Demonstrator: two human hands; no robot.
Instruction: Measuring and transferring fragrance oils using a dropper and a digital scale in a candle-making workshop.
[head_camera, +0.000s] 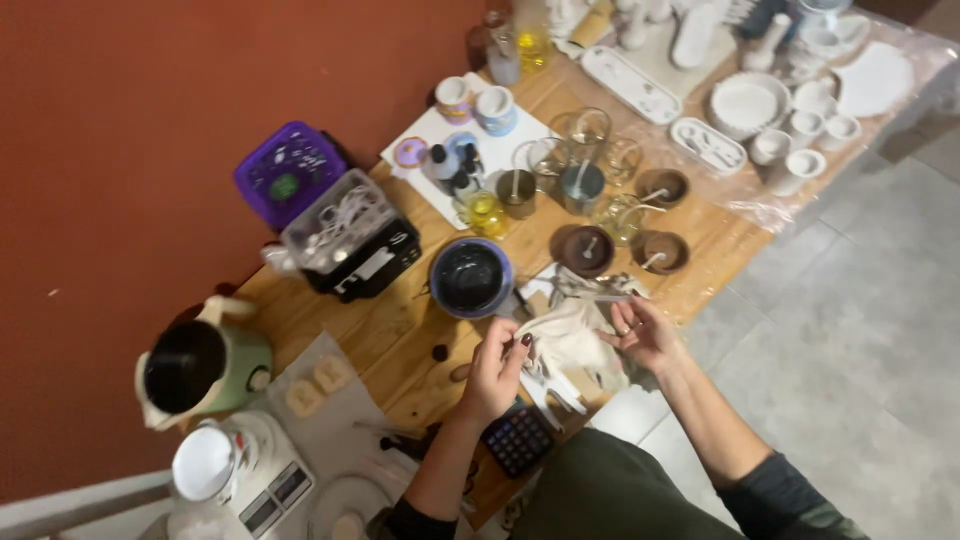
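While we grip the cream cloth (570, 340) with left hand (497, 372) and right hand (645, 333), a snagged fold may topple the wicked brown cup (585, 250) just beyond.

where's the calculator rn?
In the head view, the dark calculator lies at the near edge of the wooden table, just below the left hand and beside the pale cloth that both hands touch.

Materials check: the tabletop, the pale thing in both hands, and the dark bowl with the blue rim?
Tabletop: looks like unfinished pine planks, with visible grain, knots and seams. Pale crumpled thing, held by the left hand and right hand: probably soft cloth, since it folds limply. Dark round bowl with blue rim: glossy inside, possibly glazed ceramic or enamel; can't tell which.
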